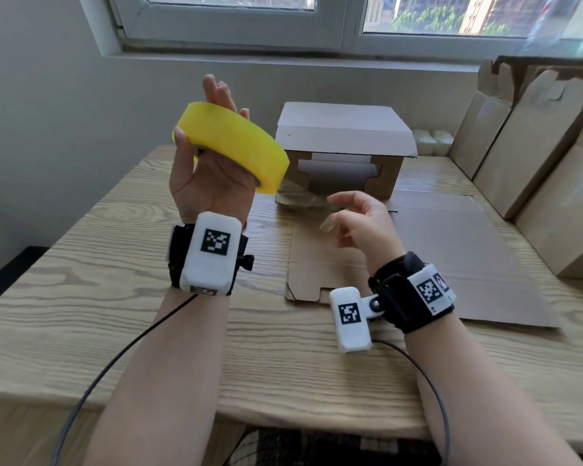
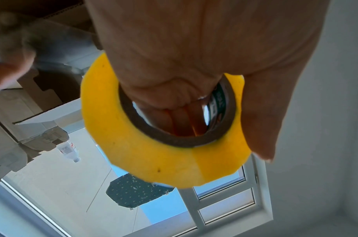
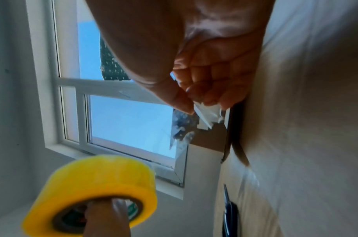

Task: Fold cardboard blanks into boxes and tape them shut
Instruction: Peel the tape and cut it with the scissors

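Observation:
My left hand (image 1: 199, 163) holds a yellow roll of tape (image 1: 236, 146) raised above the table. The fingers go through its brown core (image 2: 174, 137) and the thumb lies on the outside. Lower and to the right, my right hand (image 1: 344, 213) pinches the free end of the clear tape (image 3: 206, 113) between thumb and fingertips. A faint clear strip (image 1: 303, 196) runs from the roll toward that hand. Behind both hands a folded cardboard box (image 1: 344, 146) stands on the table with its lid flap (image 1: 344, 122) down. A flat cardboard blank (image 1: 451, 257) lies under my right hand.
Stacks of folded blanks (image 1: 535, 146) lean along the right edge of the wooden table (image 1: 81, 264). Scissors (image 3: 229, 213) lie on the table near my right wrist. A window (image 1: 317, 21) and a grey wall close off the far side. Cables trail from both wrists.

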`<act>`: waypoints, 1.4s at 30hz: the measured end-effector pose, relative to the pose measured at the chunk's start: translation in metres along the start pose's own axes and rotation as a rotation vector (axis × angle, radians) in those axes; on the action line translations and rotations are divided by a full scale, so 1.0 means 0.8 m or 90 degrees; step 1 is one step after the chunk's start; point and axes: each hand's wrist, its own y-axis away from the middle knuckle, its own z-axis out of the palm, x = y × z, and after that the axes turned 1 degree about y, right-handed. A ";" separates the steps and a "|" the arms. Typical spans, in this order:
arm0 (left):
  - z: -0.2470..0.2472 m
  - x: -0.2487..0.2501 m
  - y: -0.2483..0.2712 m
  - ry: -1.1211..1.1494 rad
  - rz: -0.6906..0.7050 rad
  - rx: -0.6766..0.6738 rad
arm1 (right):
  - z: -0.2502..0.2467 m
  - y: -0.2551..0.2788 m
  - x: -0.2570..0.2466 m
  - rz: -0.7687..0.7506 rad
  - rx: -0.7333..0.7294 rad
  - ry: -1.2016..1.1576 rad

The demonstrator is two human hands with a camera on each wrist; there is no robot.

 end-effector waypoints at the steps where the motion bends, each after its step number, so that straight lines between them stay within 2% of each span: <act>1: -0.002 0.000 0.000 -0.011 0.012 0.016 | -0.006 -0.001 -0.002 -0.011 0.018 0.006; 5: -0.014 -0.004 0.000 -0.072 0.018 0.073 | -0.020 -0.004 0.001 -0.037 0.045 0.095; 8: -0.023 -0.001 -0.011 -0.074 0.006 0.012 | -0.027 -0.007 0.004 -0.054 0.037 0.103; 13: -0.024 -0.003 -0.018 -0.224 0.026 0.052 | -0.044 -0.004 -0.008 -0.015 -0.023 -0.117; 16: -0.029 -0.007 -0.019 -0.323 0.000 0.078 | -0.052 -0.004 -0.011 -0.010 -0.036 -0.159; 21: -0.034 -0.024 -0.020 -0.614 0.016 0.174 | -0.069 -0.005 -0.020 -0.002 -0.023 -0.256; 25: -0.046 -0.031 -0.023 -0.945 0.016 0.141 | -0.070 -0.007 -0.021 0.015 -0.004 -0.287; 27: -0.049 -0.033 -0.023 -1.029 0.001 0.122 | -0.069 -0.008 -0.023 0.032 0.002 -0.296; 29: -0.051 -0.037 -0.021 -1.095 0.032 0.079 | -0.068 -0.008 -0.025 0.053 0.002 -0.304; 31: -0.057 -0.037 -0.023 -1.168 0.082 0.029 | -0.067 -0.009 -0.022 0.045 -0.002 -0.251; 33: -0.061 -0.035 -0.026 -1.183 0.134 0.004 | -0.066 -0.011 -0.013 0.001 0.024 -0.109; 37: -0.057 -0.028 -0.025 -1.159 0.177 0.054 | -0.068 -0.018 -0.001 -0.115 0.153 0.146; 40: -0.061 -0.021 -0.026 -1.107 0.159 0.110 | -0.071 -0.018 -0.002 -0.146 0.170 0.136; 42: -0.060 -0.014 -0.026 -1.095 0.185 0.103 | -0.071 -0.016 -0.004 -0.155 0.170 0.103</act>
